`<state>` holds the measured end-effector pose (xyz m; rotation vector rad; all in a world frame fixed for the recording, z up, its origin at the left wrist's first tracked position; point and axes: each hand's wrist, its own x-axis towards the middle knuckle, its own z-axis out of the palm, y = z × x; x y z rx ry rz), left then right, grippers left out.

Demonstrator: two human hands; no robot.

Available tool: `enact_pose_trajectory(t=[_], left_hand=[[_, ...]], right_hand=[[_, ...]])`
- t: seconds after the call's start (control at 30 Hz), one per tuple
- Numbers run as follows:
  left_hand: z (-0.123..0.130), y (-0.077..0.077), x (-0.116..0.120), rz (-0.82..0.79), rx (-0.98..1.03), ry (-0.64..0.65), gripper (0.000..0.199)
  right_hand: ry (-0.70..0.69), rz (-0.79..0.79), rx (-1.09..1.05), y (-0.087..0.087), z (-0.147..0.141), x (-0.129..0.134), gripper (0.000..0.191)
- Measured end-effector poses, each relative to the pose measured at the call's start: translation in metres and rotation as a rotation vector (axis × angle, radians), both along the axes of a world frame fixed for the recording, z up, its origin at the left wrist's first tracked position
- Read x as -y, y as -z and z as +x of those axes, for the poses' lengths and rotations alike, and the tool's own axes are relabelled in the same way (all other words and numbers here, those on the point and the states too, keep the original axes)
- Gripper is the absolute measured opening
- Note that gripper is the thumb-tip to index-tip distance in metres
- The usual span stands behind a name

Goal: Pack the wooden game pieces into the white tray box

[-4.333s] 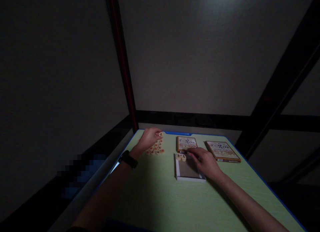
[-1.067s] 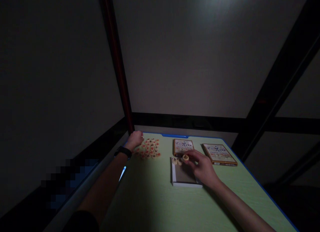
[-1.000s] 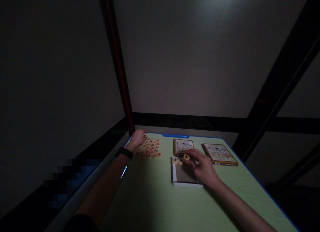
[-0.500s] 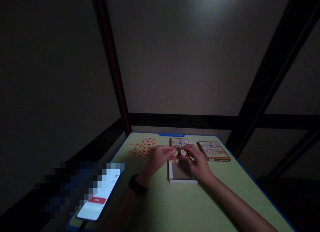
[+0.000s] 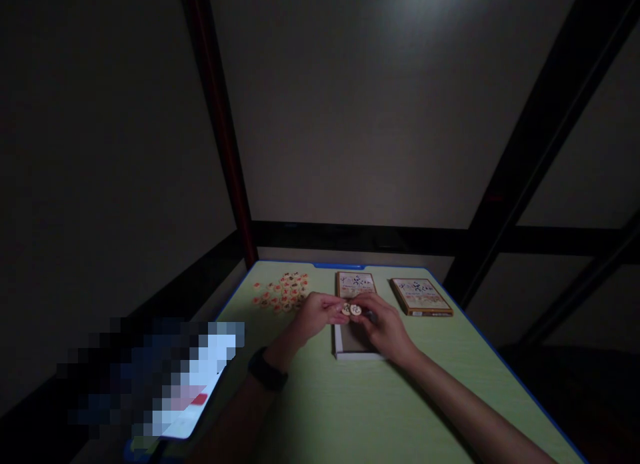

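Observation:
Over an open shallow box [image 5: 357,343] with a white edge, my left hand [image 5: 320,314] pinches a round wooden piece [image 5: 345,309]. Close beside it, my right hand [image 5: 383,324] grips another round piece [image 5: 355,310] with a dark character on it. The two pieces are next to each other and seem to touch. Several round pieces [image 5: 285,294] with red or dark characters lie in a loose cluster to the left of my hands. My hands and wrists hide part of the box.
A printed box [image 5: 356,284] lies behind my hands, and a second printed box [image 5: 423,296] lies to the right. A lit phone [image 5: 200,391], partly pixelated, is at the front left of the green table [image 5: 330,411].
The two held pieces have come together from a small gap. Lower pieces seen under my left fingers earlier are no longer visible. The view has shifted slightly.

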<state>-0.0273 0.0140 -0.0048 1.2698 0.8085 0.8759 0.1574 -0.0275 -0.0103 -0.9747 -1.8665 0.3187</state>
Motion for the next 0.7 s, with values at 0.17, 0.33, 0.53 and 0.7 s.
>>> enact_pose_trajectory(t=[0.17,0.33,0.53,0.7], left_hand=[[0.001,0.004,-0.002,0.003,-0.057,0.002,0.053],[0.003,0.003,0.000,0.044,-0.130,0.022,0.045],[-0.001,-0.004,-0.002,0.149,-0.363,-0.086,0.027],[-0.005,-0.006,-0.003,0.455,-0.778,-0.308,0.025]], right_hand=[[0.002,-0.005,0.065,0.002,0.000,0.000,0.018],[-0.017,0.051,0.155,0.003,0.000,0.002,0.016],[-0.020,0.058,0.310,-0.003,0.003,0.005,0.018],[-0.053,-0.041,0.486,-0.004,0.002,0.007,0.027]])
